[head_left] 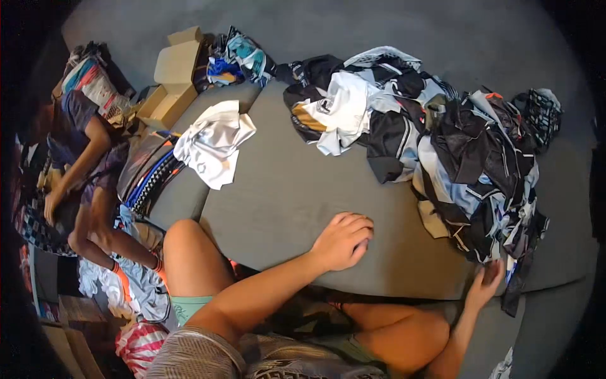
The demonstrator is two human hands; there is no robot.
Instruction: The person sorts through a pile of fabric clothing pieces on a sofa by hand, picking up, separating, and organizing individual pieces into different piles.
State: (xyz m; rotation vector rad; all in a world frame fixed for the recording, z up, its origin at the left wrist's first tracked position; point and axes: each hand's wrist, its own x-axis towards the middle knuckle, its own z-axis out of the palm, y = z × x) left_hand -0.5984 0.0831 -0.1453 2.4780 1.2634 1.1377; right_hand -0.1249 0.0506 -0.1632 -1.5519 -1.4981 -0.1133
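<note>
2 seen: L hand (343, 243) loose, thumb apart, on cushion (271, 189); R hand (485, 285) nr clothes pile (464, 148), grip unclear.

From here I read a home or a small garment workroom; I can't tell which. I see a grey padded surface (271, 183), heaped clothes (464, 145) and an open cardboard box (174, 71).

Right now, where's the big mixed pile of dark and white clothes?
Head view, upper centre to right: the clothes pile lies on the grey surface, its near end beside the right hand.
</note>
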